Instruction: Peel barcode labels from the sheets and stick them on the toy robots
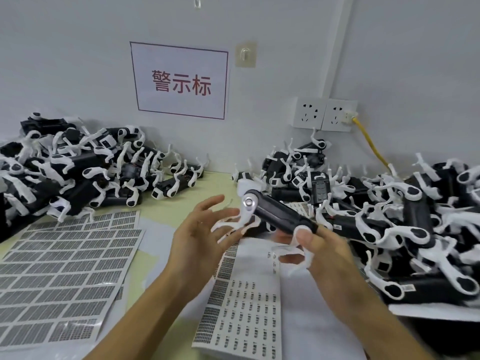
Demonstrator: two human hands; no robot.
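Note:
My right hand (324, 253) grips a black toy robot (278, 213) with white legs by its near end, holding it tilted above the table. My left hand (205, 229) is spread, palm toward the robot, its fingertips touching or almost touching one white leg. Under both hands lies a barcode label sheet (246, 302) with part of its labels gone. A fuller label sheet (59, 271) lies at the left.
A heap of black-and-white toy robots (78, 172) fills the back left, and a bigger heap (405, 219) covers the right side. The wall behind carries a sign (179, 81) and sockets (324, 114) with a yellow cable (371, 144).

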